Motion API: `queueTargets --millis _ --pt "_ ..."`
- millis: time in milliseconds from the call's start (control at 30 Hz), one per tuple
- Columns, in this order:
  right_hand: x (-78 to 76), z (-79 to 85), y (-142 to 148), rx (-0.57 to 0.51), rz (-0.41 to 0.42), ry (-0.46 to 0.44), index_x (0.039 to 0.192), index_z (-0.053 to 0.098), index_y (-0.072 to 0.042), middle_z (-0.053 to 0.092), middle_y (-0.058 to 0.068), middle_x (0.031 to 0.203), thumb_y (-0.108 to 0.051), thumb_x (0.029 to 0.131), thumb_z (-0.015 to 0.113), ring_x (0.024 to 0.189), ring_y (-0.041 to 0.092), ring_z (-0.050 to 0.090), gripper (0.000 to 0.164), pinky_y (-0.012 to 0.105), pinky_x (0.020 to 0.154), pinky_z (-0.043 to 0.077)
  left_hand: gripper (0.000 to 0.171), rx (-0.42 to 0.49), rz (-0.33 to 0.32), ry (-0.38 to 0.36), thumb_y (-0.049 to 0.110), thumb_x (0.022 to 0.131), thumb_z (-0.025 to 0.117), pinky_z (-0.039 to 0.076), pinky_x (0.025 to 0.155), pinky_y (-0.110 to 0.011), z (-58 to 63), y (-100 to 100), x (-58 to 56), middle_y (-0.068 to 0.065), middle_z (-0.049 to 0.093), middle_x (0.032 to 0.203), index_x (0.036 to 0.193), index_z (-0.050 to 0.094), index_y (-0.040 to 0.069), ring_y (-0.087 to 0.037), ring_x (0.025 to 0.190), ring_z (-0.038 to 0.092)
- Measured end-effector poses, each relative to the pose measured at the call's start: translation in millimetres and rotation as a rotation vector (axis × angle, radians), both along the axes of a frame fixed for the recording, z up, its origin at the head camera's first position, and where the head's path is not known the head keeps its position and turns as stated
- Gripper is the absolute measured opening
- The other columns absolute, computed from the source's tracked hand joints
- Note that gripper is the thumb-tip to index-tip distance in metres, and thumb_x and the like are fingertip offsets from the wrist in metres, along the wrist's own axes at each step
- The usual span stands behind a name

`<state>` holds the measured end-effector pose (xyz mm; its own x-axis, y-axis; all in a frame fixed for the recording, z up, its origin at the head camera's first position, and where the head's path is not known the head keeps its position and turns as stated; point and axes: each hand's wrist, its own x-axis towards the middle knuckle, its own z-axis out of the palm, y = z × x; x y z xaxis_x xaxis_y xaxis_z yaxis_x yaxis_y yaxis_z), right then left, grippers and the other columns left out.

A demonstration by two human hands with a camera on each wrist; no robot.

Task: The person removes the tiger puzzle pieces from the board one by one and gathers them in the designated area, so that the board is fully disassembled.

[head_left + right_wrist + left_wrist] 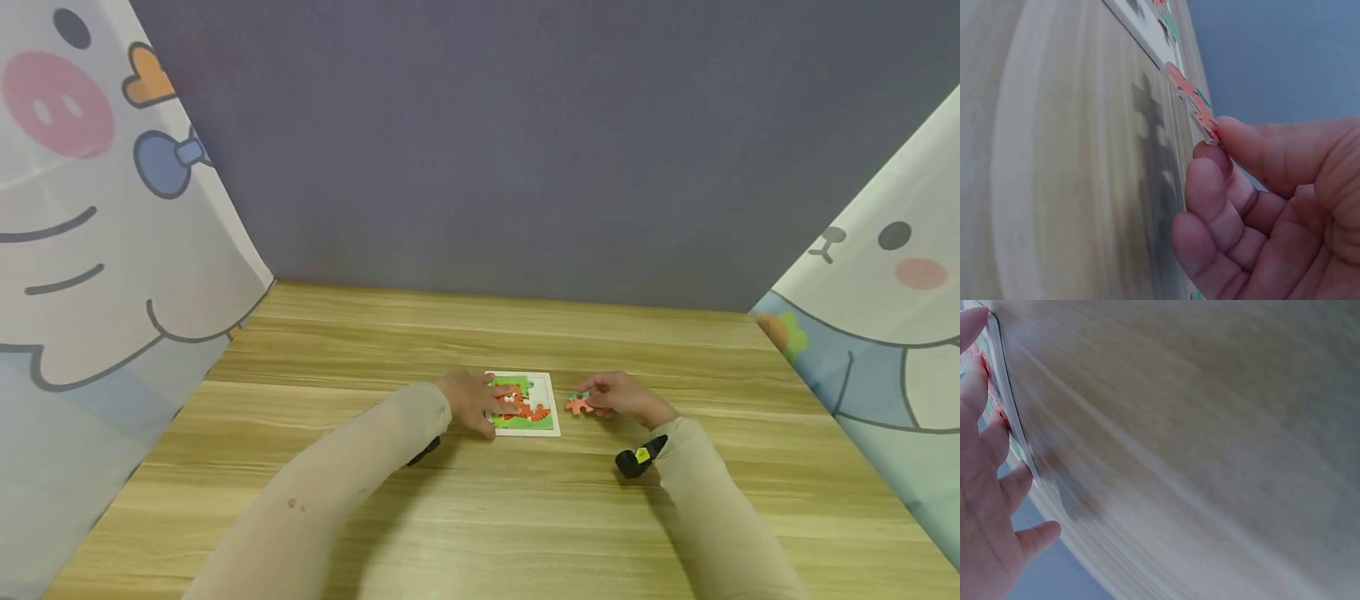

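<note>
"Where do you have the hands?"

"From my console, taking the board as the clock's centre, I read the left hand point(471, 402) at nine o'clock and the right hand point(618, 396) at three. Between them lies the puzzle board point(525, 432), flat on the table point(465, 517)."

"What's the left one gripping?"

"Nothing. Its fingers are spread and extended, lying over the board's nine o'clock side and part of the tiger picture point(536, 414). I'd say it's there to stop the board sliding; how hard it presses, I can't tell."

"And the right?"

"Grasping a puzzle piece point(1192, 97), pinched by one end between thumb and fingertip, the other fingers curled beneath. That end grip, I judge, leaves the rest of the piece free and visible. It points from the hand toward the board, just beyond the white rim at three o'clock and apart from it."

"Is it resting on the table?"

"I think it's raised: in the right wrist view its knobbed shadow point(1154, 128) falls on the wood, away from the piece."

"Why hold it on that side?"

"The pale gap point(537, 390) in the picture sits around two o'clock, so I reckon that side is the shortest reach, with the left hand clear of it. Whether this piece matches, I can't tell."
</note>
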<state>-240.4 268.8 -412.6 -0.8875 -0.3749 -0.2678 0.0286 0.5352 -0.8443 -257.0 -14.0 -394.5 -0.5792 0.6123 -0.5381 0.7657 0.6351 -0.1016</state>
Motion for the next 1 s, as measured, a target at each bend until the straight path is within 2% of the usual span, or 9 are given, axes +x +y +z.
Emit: queueTargets --millis 167,233,433,533,667,767,867,900,1000 --pt "3.4 1.9 8.6 0.001 0.004 0.011 0.119 0.053 0.018 0.057 0.001 0.075 0.002 0.094 0.051 0.064 0.010 0.053 0.030 0.025 0.059 0.048 0.062 0.011 0.009 -0.011 0.060 0.092 0.047 0.023 0.112 -0.043 0.7 0.3 0.4 0.023 0.008 0.157 0.148 0.021 0.052 -0.013 0.145 0.010" --pt "4.6 2.1 12.5 -0.001 0.004 0.012 0.119 0.053 0.018 0.057 0.000 0.075 0.002 0.094 0.052 0.063 0.010 0.052 0.030 0.024 0.059 0.048 0.062 0.009 0.011 -0.015 0.060 0.092 0.047 0.030 0.109 -0.041 1.1 0.4 0.6 0.023 0.007 0.157 0.148 0.021 0.052 -0.013 0.145 0.010" --pt "7.9 2.5 23.6 0.001 -0.007 0.009 0.119 0.053 0.018 0.059 0.000 0.078 0.001 0.094 0.053 0.068 0.010 0.056 0.030 0.024 0.062 0.050 0.063 0.005 0.014 -0.014 0.060 0.091 0.048 0.038 0.101 -0.035 1.4 -0.4 0.4 0.023 0.008 0.156 0.147 0.020 0.053 -0.013 0.145 0.009" --pt "9.1 3.1 28.8 -0.003 0.001 0.006 0.119 0.052 0.019 0.059 0.002 0.082 0.001 0.094 0.053 0.072 0.011 0.057 0.031 0.025 0.065 0.051 0.063 0.005 0.012 -0.010 0.061 0.091 0.048 0.037 0.102 -0.034 1.3 -0.8 -0.2 0.022 0.008 0.156 0.147 0.020 0.053 -0.013 0.145 0.010" --pt "11.1 4.1 37.8 -0.014 0.031 0.023 0.120 0.050 0.020 0.058 0.003 0.083 0.001 0.095 0.051 0.072 0.013 0.056 0.031 0.026 0.066 0.050 0.063 -0.006 0.005 -0.004 0.061 0.091 0.047 0.043 0.088 -0.028 1.7 -0.3 -0.4 0.022 0.008 0.157 0.147 0.020 0.053 -0.013 0.145 0.009" --pt "12.3 4.0 45.6 -0.022 0.046 0.034 0.120 0.049 0.020 0.056 0.002 0.080 0.001 0.096 0.050 0.069 0.013 0.054 0.031 0.027 0.063 0.048 0.063 -0.012 0.004 -0.006 0.061 0.092 0.047 0.042 0.067 -0.024 2.0 0.5 0.2 0.022 0.008 0.157 0.147 0.020 0.053 -0.013 0.145 0.009" --pt "13.3 3.7 52.1 -0.035 0.041 0.027 0.120 0.048 0.020 0.054 0.002 0.078 0.000 0.096 0.049 0.066 0.014 0.050 0.031 0.028 0.062 0.045 0.063 -0.005 0.010 -0.017 0.061 0.092 0.047 0.045 0.075 -0.026 2.5 1.1 1.0 0.022 0.007 0.157 0.148 0.021 0.052 -0.013 0.145 0.009" --pt "13.9 3.7 53.9 -0.036 0.036 0.026 0.120 0.048 0.020 0.055 0.002 0.079 0.000 0.097 0.049 0.067 0.014 0.050 0.031 0.028 0.062 0.045 0.063 -0.002 0.011 -0.020 0.060 0.092 0.048 0.045 0.084 -0.028 2.5 1.2 1.1 0.022 0.007 0.157 0.148 0.021 0.052 -0.013 0.145 0.009" --pt "15.7 3.8 58.2 -0.039 0.028 0.023 0.121 0.047 0.020 0.054 0.002 0.079 -0.001 0.097 0.048 0.066 0.014 0.049 0.031 0.028 0.062 0.045 0.062 0.006 0.006 -0.017 0.060 0.092 0.047 0.035 0.105 -0.037 2.1 1.6 0.5 0.021 0.008 0.157 0.148 0.021 0.051 -0.014 0.145 0.010"
